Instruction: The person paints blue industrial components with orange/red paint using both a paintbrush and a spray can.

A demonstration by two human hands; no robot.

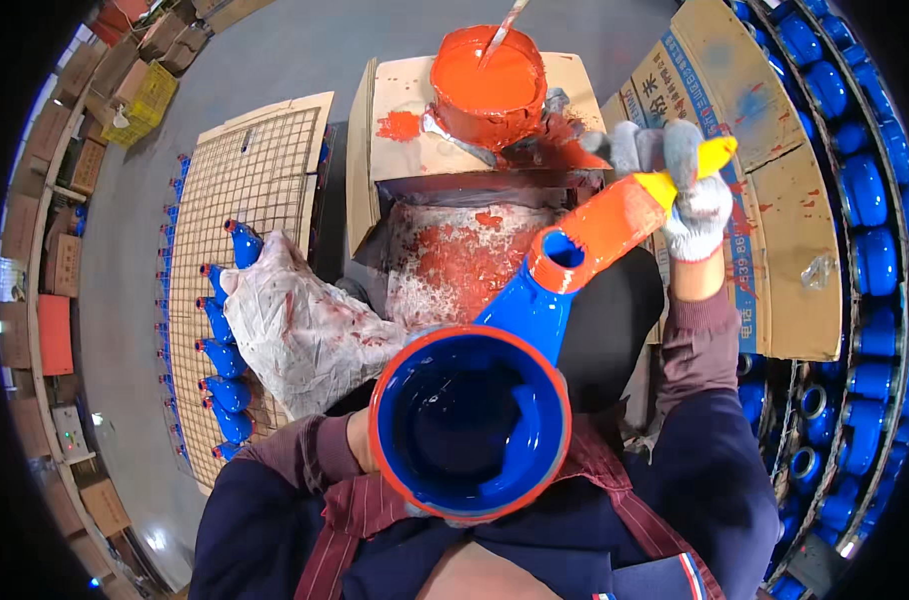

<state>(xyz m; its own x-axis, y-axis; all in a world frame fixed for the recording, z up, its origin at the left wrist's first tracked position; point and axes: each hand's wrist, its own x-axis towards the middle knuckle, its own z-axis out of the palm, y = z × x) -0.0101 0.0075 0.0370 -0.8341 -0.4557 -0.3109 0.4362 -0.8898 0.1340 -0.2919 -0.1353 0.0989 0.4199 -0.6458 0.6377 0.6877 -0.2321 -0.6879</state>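
My left hand, mostly hidden, holds up a glossy blue hollow casting, its wide red-rimmed mouth facing me. A narrower neck with an orange-painted threaded opening points away. In my right hand, in a stained white-and-grey knit glove, the fingers close round a paintbrush. Its handle end is yellow, and orange paint coats the rest. The brush's wide end lies against or just beside the neck opening. Beyond it stands a round tub of orange paint with a stick leaning in it.
Paint-spattered cardboard supports the tub. On the left, a wire-mesh rack bears several blue castings with orange ends, near a stained white cloth. Cardboard and shelves of blue castings stand at right. A yellow crate sits far left.
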